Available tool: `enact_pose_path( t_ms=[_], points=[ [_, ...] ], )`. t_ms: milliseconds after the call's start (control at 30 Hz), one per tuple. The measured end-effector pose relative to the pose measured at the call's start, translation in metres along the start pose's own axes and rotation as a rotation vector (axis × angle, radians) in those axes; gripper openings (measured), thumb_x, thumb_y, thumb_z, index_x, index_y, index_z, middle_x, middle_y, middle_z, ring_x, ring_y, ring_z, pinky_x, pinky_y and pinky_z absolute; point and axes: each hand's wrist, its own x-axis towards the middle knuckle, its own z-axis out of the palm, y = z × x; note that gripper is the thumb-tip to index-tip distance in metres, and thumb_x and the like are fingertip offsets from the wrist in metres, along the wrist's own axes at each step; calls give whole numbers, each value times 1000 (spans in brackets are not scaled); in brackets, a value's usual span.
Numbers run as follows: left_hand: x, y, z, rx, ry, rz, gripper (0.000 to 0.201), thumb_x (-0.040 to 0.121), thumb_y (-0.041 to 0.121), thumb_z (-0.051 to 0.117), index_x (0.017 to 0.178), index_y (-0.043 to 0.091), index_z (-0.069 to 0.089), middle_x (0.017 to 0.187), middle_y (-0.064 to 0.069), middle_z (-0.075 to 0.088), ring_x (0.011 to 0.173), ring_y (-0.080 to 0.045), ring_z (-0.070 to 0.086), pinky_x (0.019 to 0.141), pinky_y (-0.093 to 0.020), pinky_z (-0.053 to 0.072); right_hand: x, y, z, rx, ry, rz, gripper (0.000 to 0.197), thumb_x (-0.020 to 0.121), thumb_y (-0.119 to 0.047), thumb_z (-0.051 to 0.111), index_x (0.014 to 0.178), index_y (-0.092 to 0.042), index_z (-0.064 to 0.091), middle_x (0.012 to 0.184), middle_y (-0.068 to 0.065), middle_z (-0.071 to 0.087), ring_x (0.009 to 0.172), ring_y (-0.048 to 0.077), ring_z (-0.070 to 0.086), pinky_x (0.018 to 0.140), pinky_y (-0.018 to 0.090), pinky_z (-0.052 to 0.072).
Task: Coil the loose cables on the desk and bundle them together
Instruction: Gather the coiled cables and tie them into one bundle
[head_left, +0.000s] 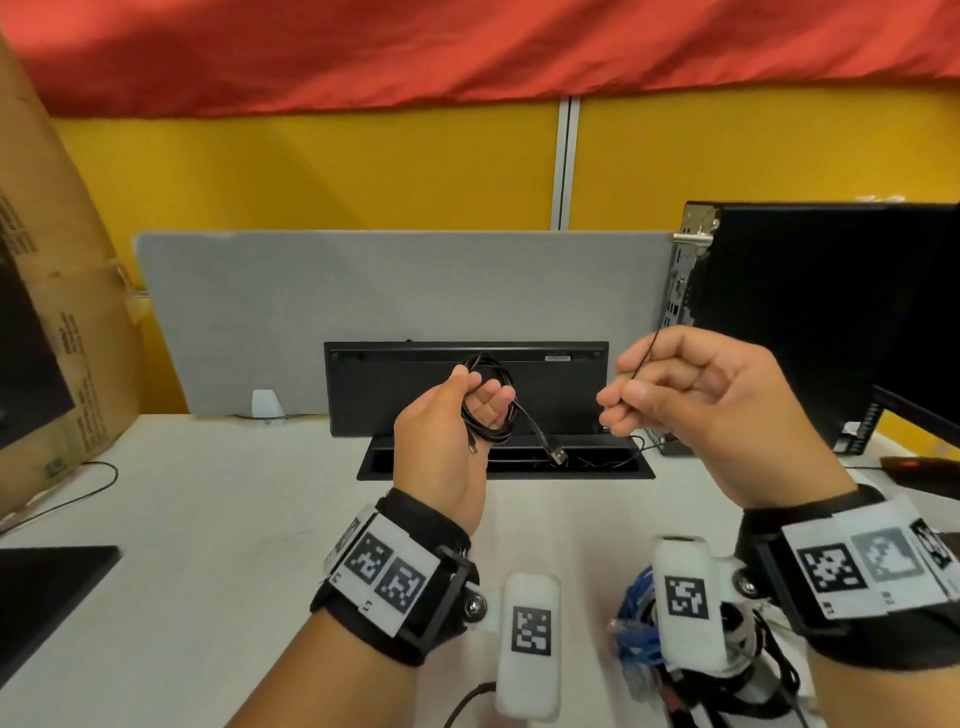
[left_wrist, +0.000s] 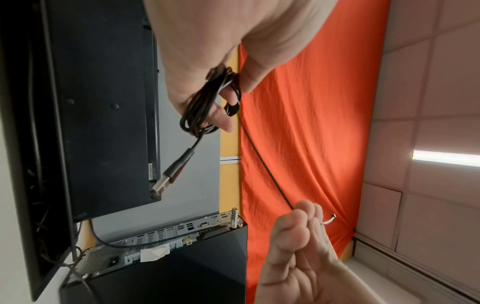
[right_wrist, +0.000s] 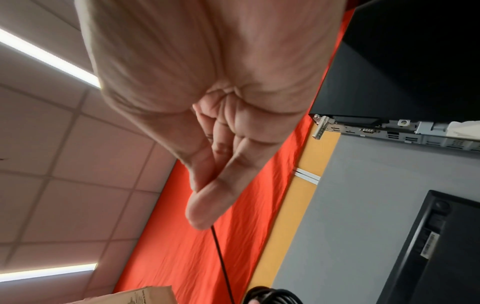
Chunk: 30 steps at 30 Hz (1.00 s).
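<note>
My left hand (head_left: 479, 385) is raised above the desk (head_left: 234, 519) and grips a small coil of black USB cable (head_left: 485, 415) looped around its fingers. The coil's USB plug (head_left: 558, 456) dangles below it. In the left wrist view the coil (left_wrist: 205, 107) lies between thumb and fingers of that hand (left_wrist: 235, 105), with the plug (left_wrist: 161, 185) hanging free. My right hand (head_left: 610, 410), level with the left one, pinches a thin black wire (head_left: 644, 358) between thumb and fingers. The wire (left_wrist: 265, 164) stretches from the coil to the right hand (left_wrist: 303, 209). From the right wrist, the wire (right_wrist: 221, 257) leaves my pinching hand (right_wrist: 200, 205) toward the coil (right_wrist: 272, 296).
A black keyboard (head_left: 545, 395) leans upright against the grey divider behind an open cable slot (head_left: 384, 467). A black PC tower (head_left: 805, 312) stands at the right, a cardboard box (head_left: 52, 312) at the left. Blue and black cables (head_left: 636, 623) lie in a heap near the front right.
</note>
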Motion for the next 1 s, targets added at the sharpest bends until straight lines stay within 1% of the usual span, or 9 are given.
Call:
enact_pose_path(
  t_ms=[133,300,400,467,533,600,767,900,1000],
  points=[
    [-4,1,3,-10,-67,-1,19,98,17,53,94,0,62,89,-20,70,83,-27,72,78,-34,58,1,7,4,-31,-17,0,12,87,8,60,93,-1,64,80,18,73,70,30,72,65,27,59],
    [-11,2,8,-42,-158,-60,19,97,16,54,92,0,63,99,-25,68,94,-31,70,83,-35,58,1,15,12,-29,35,9,13,87,7,61,94,-3,64,81,14,74,73,28,74,67,26,59],
    [-17,1,11,-6,-234,-54,20,96,16,54,91,0,65,101,-23,68,101,-33,69,91,-38,55,1,19,18,4,80,10,13,88,8,61,94,-2,64,81,14,75,74,27,74,67,25,59],
    [-20,-2,13,49,-285,-15,22,96,15,53,92,-2,67,97,-22,69,100,-33,69,92,-40,54,1,22,21,5,96,10,12,87,8,61,96,0,64,81,14,75,74,26,74,67,25,59],
    [-24,-5,15,107,-327,28,25,96,13,52,97,-7,67,95,-25,69,94,-32,69,89,-38,56,1,23,24,16,110,14,12,87,7,62,96,0,64,81,13,75,75,26,74,67,26,60],
    [-26,-7,16,179,-344,78,27,96,11,51,102,-11,66,100,-27,69,92,-32,68,87,-38,56,1,23,25,36,128,20,12,87,7,63,96,0,65,82,13,75,76,26,74,68,26,60],
    [-27,-5,13,404,-368,216,28,93,0,45,96,3,73,98,-15,74,96,-25,69,87,-35,56,1,22,24,112,146,70,11,91,4,58,96,1,68,82,15,75,78,29,74,69,28,60],
    [-26,-5,12,572,-375,314,22,93,2,53,98,9,74,95,-6,75,95,-22,70,91,-38,55,2,24,24,147,156,128,14,93,-4,58,94,0,72,84,16,74,77,26,73,68,28,59],
    [-25,-5,10,658,-364,379,19,93,4,56,99,9,74,93,-3,76,92,-16,71,87,-31,55,4,28,24,101,212,130,14,91,-8,62,89,-5,76,83,16,73,72,25,66,64,30,54]
  ],
)
